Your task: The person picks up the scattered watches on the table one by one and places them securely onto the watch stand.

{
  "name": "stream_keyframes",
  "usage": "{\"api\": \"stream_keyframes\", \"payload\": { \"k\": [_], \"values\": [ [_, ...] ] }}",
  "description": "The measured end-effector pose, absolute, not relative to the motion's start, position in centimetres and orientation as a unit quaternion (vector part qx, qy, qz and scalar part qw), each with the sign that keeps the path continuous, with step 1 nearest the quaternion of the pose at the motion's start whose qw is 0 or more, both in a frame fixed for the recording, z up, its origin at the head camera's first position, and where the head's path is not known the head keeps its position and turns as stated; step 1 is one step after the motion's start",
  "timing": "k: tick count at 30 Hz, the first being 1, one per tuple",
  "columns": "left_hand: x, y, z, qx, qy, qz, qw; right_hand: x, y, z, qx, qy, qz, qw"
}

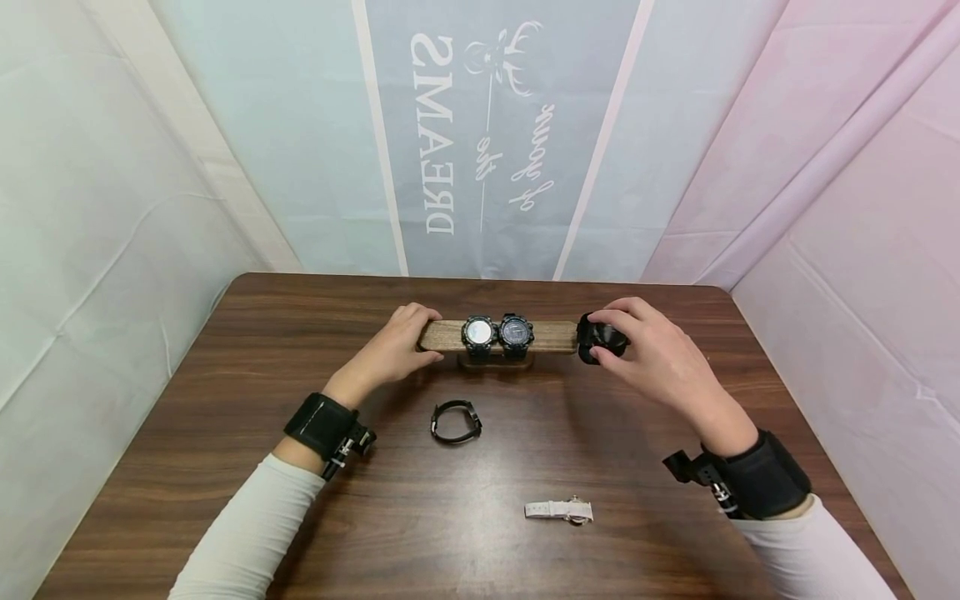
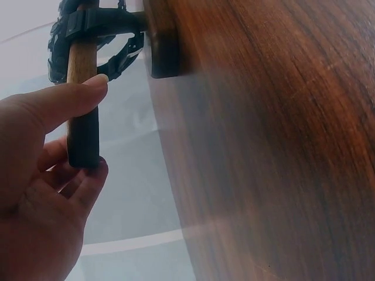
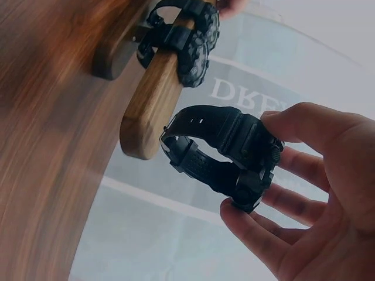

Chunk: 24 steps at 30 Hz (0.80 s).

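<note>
A wooden watch stand (image 1: 555, 337) with a horizontal bar spans the back of the table. Two black watches sit side by side on it: one with a bright face (image 1: 478, 332), one with a dark face (image 1: 516, 332). My left hand (image 1: 401, 343) grips the bar's left end, thumb on the near side in the left wrist view. By its case, my right hand (image 1: 656, 354) pinches a black watch (image 3: 249, 152) with its strap buckled in a loop. In the right wrist view that loop is beside the bar's right end (image 3: 140, 132), not around it.
On the table (image 1: 375, 533), a thin black watch (image 1: 456, 422) stands as a closed loop in front of the stand. Nearer me lies a white-strapped watch (image 1: 558, 509). A printed fabric backdrop (image 1: 487, 167) hangs behind the table's far edge.
</note>
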<state>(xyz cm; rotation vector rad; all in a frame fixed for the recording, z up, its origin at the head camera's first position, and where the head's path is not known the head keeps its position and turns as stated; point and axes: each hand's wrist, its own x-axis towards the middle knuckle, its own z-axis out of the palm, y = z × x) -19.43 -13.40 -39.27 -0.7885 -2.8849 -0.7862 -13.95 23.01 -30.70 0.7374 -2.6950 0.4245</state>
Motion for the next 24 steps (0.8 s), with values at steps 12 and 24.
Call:
{"api": "stream_keyframes", "payload": {
  "k": [12,24],
  "values": [
    [-19.4,-13.4,-39.2,-0.255,-0.933,-0.253,0.023,-14.4,24.3,-31.2,0.229,-0.952,0.149,0.139],
    [-19.4,-13.3,-39.1,-0.256,-0.934,-0.247,0.025,-15.1,24.8,-31.9,0.219,-0.955,0.149,0.132]
  ]
}}
